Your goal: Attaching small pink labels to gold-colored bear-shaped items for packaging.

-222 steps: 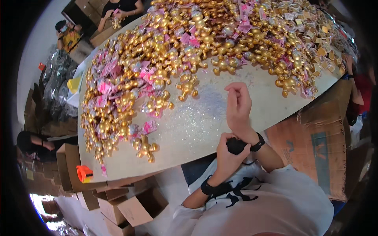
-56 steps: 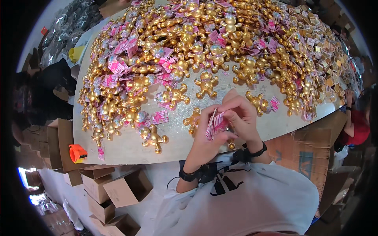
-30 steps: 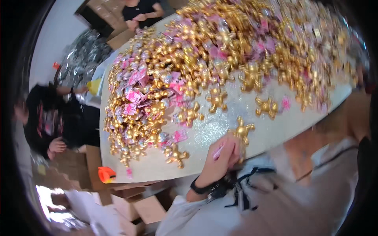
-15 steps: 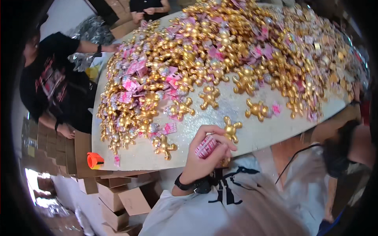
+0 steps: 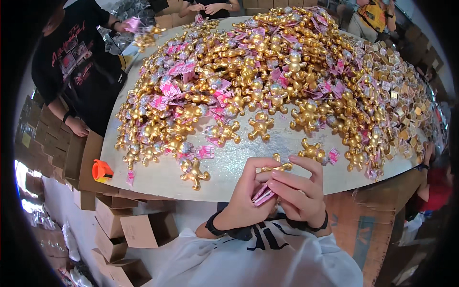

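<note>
My left hand (image 5: 237, 203) is closed around a small stack of pink and white printed cards (image 5: 263, 195), held over the near edge of the table. My right hand (image 5: 302, 193) meets it there, its bent fingers pressed against the cards' upper end. Whatever lies deeper between the two palms is hidden. Just beyond my fingertips, a gold bear-shaped figure (image 5: 282, 166) lies partly covered by my hands. Other gold figures lie close by, one (image 5: 313, 151) with a pink tag to the right and one (image 5: 194, 174) to the left.
A large heap of gold figures with pink tags (image 5: 229, 71) covers the white table (image 5: 224, 184). Small tan pieces (image 5: 401, 100) are piled at right. An orange tape dispenser (image 5: 101, 170) sits at the left corner. Open cardboard boxes (image 5: 143, 230) stand below. A co-worker (image 5: 76, 62) stands at left.
My right hand has come up from the lower right to join my left hand at the cards. The view has tilted up slightly. The left co-worker has lifted a gold figure by its pink tag.
</note>
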`<state>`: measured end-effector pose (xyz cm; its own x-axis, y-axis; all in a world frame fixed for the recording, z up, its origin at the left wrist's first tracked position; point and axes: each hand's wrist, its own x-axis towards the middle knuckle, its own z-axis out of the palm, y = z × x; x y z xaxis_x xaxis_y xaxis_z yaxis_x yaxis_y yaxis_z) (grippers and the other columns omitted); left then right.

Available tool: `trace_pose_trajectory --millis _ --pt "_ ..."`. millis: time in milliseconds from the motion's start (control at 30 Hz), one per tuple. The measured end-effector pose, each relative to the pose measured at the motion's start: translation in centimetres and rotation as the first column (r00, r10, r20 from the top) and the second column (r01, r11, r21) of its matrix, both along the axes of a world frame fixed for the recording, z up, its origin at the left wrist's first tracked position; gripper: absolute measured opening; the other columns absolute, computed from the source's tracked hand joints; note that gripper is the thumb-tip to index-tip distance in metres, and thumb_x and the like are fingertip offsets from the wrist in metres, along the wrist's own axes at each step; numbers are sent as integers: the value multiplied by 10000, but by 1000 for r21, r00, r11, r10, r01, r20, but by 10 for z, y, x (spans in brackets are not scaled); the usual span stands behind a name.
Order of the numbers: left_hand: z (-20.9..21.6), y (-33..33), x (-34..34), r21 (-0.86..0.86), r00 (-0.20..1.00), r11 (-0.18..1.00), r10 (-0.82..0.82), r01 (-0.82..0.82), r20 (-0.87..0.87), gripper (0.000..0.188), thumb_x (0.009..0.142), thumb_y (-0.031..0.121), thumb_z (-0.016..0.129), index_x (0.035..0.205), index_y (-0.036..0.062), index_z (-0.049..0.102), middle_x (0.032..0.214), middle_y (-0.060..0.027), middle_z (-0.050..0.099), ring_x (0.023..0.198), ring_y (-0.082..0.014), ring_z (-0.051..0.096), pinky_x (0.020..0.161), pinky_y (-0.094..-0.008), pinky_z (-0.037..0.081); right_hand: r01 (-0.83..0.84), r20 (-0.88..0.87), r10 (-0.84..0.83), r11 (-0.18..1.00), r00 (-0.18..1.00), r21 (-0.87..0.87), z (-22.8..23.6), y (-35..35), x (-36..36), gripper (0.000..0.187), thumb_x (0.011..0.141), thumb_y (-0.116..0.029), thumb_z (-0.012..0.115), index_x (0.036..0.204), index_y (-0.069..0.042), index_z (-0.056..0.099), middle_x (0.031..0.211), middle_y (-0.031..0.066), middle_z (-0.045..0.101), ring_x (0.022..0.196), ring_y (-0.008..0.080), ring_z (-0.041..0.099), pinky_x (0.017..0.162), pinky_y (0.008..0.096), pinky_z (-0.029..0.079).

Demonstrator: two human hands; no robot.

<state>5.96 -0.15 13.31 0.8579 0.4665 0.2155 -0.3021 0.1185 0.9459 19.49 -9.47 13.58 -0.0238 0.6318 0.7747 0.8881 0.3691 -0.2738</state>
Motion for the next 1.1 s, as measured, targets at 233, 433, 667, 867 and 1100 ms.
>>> trace_pose_trajectory --millis 233,433,667,867,1100 --pt "-9 3 8 18 989 996 88 -91 118 626 757 -44 679 1237 71 294 1056 -153 558 948 -182 584 809 -277 469 23 -196 -31 999 980 -43 -13 -5 -15 266 650 -83 735 909 -130 693 1005 -13 636 1031 252 513 789 360 413" --pt "-7 16 -8 203 991 973 -89 107 -97 406 782 11 710 1111 32 474 1048 -113 585 951 -172 594 805 -300 487 -225 -515 150 971 844 -86 -17 -10 -1 270 619 -57 783 850 -141 672 858 -16 659 844 208 508 733 327 399" --pt "-1 16 -18 -25 972 997 -78 74 -223 175 889 -17 514 1055 32 491 915 -93 626 686 -111 595 537 -220 462 -240 -913 355 922 203 305 -26 6 -1 394 728 -115 795 788 -99 406 690 4 475 630 110 442 569 230 368" --pt "-9 9 -13 -211 997 975 58 -65 -41 160 936 -10 448 1092 19 431 907 -104 598 674 -72 548 578 -187 426 -86 -959 285 955 8 283 -24 12 -9 330 846 -170 686 872 -72 373 752 59 502 667 135 515 577 255 439" --pt "-19 8 -3 153 970 971 203 -182 -136 162 848 -7 619 991 4 542 846 -27 525 716 -66 486 653 -204 384 -138 -942 291 953 166 270 -34 22 -25 275 879 -119 625 853 -71 355 853 136 583 851 221 571 800 353 467"
